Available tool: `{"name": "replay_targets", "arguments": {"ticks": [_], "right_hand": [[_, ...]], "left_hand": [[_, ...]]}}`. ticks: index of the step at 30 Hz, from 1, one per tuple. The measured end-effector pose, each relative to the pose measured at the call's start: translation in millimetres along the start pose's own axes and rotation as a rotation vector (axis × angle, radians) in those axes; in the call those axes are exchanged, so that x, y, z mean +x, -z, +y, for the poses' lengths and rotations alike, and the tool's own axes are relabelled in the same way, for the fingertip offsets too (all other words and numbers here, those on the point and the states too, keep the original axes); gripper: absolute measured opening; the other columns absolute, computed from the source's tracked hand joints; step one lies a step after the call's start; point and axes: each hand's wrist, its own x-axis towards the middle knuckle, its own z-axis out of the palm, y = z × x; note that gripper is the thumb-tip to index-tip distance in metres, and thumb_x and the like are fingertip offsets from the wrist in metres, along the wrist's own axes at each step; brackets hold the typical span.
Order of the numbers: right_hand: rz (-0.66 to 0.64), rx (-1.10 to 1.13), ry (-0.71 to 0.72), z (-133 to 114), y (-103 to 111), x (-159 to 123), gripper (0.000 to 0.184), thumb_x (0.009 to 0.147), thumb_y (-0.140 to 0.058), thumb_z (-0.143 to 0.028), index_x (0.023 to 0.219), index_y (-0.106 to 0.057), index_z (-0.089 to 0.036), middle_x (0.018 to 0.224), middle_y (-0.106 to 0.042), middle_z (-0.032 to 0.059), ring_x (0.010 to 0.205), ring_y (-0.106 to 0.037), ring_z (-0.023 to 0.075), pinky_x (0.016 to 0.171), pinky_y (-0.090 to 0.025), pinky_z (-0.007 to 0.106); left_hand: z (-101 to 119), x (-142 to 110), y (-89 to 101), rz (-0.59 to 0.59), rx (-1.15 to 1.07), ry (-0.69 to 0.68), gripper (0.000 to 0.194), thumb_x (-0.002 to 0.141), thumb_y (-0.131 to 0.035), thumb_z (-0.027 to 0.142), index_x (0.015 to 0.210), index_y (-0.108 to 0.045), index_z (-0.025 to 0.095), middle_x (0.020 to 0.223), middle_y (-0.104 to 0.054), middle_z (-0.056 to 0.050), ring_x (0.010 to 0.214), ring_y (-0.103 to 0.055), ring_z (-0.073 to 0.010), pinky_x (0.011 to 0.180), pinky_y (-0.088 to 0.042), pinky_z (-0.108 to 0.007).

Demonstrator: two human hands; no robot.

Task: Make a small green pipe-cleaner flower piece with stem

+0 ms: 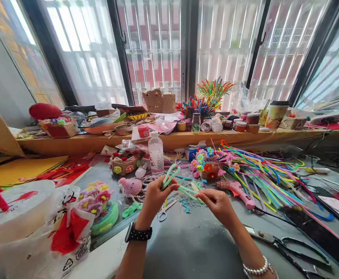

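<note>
Your left hand [155,197] and right hand [219,205] pinch fuzzy, pale-green stems [168,173] above a cluttered grey surface [181,248] before bright windows [154,42].

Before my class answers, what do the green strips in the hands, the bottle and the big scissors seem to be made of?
Strips: probably soft chenille, matt, from their fuzzy look; any wire core is hidden. Bottle: likely plastic, clear and glossy, since light passes through its walls. Big scissors: metal, by the blade's grey shine; the black handles could be plastic or coated metal.

A dotted black watchband [141,234] and apparently pearl bracelet [256,270] are worn.
</note>
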Motion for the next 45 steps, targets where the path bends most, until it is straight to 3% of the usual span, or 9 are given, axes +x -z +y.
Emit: {"name": "replay_targets", "arguments": {"ticks": [12,16,21,26,30,33,38,41,45], "right_hand": [[-0.12,-0.162,-0.036,-2.1,1.5,1.1,0.037,0.081,-0.037,-0.044,0.075,-0.063,-0.019,0.071,-0.06,0.0004,0.064,-0.05,0.0106,0.057,-0.031,0.019],[-0.195,-0.278,-0.019,-3.5,0.1,0.7,0.044,0.081,-0.031,-0.048,0.066,-0.057,-0.016,0.063,-0.054,0.0009,0.059,-0.045,0.0103,0.053,-0.026,0.02],[-0.271,-0.333,-0.039,-2.6,-0.8,0.9,0.043,0.075,-0.038,-0.056,0.07,-0.049,-0.015,0.071,-0.053,0.0017,0.063,-0.045,0.0117,0.052,-0.026,0.02],[-0.279,-0.372,0.013,3.8,0.1,2.7,0.045,0.085,-0.02,-0.047,0.066,-0.046,-0.015,0.068,-0.048,0.0021,0.065,-0.043,0.0123,0.056,-0.029,0.021],[-0.237,-0.403,0.03,10.1,1.1,0.4,0.046,0.086,-0.017,-0.044,0.068,-0.048,-0.015,0.073,-0.045,0.0038,0.069,-0.043,0.013,0.058,-0.032,0.022],[-0.234,-0.453,0.015,11.7,10.1,-3.5,0.043,0.086,-0.021,-0.041,0.069,-0.049,-0.015,0.077,-0.043,0.0042,0.07,-0.044,0.0124,0.058,-0.033,0.021],[-0.355,-0.607,0.04,11.7,37.7,-6.8,0.031,0.087,-0.026,-0.031,0.073,-0.049,-0.015,0.081,-0.048,0.0041,0.069,-0.047,0.0117,0.058,-0.032,0.021],[-0.424,-0.706,0.036,9.2,50.2,-5.5,0.027,0.086,-0.028,-0.027,0.072,-0.049,-0.016,0.073,-0.053,0.0026,0.068,-0.049,0.0136,0.056,-0.03,0.022],[-0.448,-0.679,0.033,3.8,57.3,-4.0,0.03,0.086,-0.03,-0.032,0.07,-0.049,-0.017,0.071,-0.056,0.0018,0.066,-0.05,0.0134,0.055,-0.029,0.021]], "left_hand": [[2.7,1.8,-2.3,-0.06,0.012,0.01,0.02,0.069,-0.055,0.035,0.069,-0.057,0.014,0.062,-0.058,0.002,0.059,-0.051,-0.0104,0.056,-0.039,-0.019],[0.8,2.7,0.1,-0.038,0.025,0.034,0.021,0.068,-0.055,0.035,0.068,-0.059,0.014,0.062,-0.06,0.001,0.059,-0.052,-0.0112,0.057,-0.039,-0.019],[-4.7,2.9,2.9,-0.017,0.024,0.092,0.02,0.066,-0.057,0.033,0.066,-0.062,0.014,0.065,-0.062,0.0,0.062,-0.053,-0.0122,0.059,-0.038,-0.019],[-6.9,3.2,4.7,-0.064,0.071,0.173,0.021,0.065,-0.056,0.034,0.067,-0.065,0.015,0.06,-0.061,0.001,0.06,-0.051,-0.0122,0.055,-0.035,-0.019],[-5.7,4.4,6.3,-0.154,0.078,0.26,0.026,0.063,-0.056,0.037,0.068,-0.066,0.014,0.063,-0.063,-0.001,0.063,-0.052,-0.0148,0.058,-0.036,-0.021],[-2.9,4.6,5.4,-0.267,0.071,0.274,0.027,0.064,-0.054,0.036,0.071,-0.067,0.014,0.065,-0.064,-0.002,0.062,-0.051,-0.0142,0.058,-0.036,-0.021],[0.2,2.4,-0.7,-0.391,0.112,0.212,0.028,0.067,-0.05,0.039,0.066,-0.066,0.015,0.057,-0.058,0.001,0.048,-0.041,-0.0087,0.047,-0.029,-0.019],[0.5,1.9,-3.7,-0.37,0.143,0.18,0.032,0.069,-0.047,0.042,0.063,-0.065,0.016,0.052,-0.054,0.002,0.047,-0.038,-0.0082,0.046,-0.027,-0.019],[-0.1,3.9,-4.5,-0.271,0.143,0.135,0.032,0.07,-0.047,0.041,0.063,-0.064,0.015,0.06,-0.059,0.0,0.057,-0.047,-0.0117,0.054,-0.032,-0.019]]}}
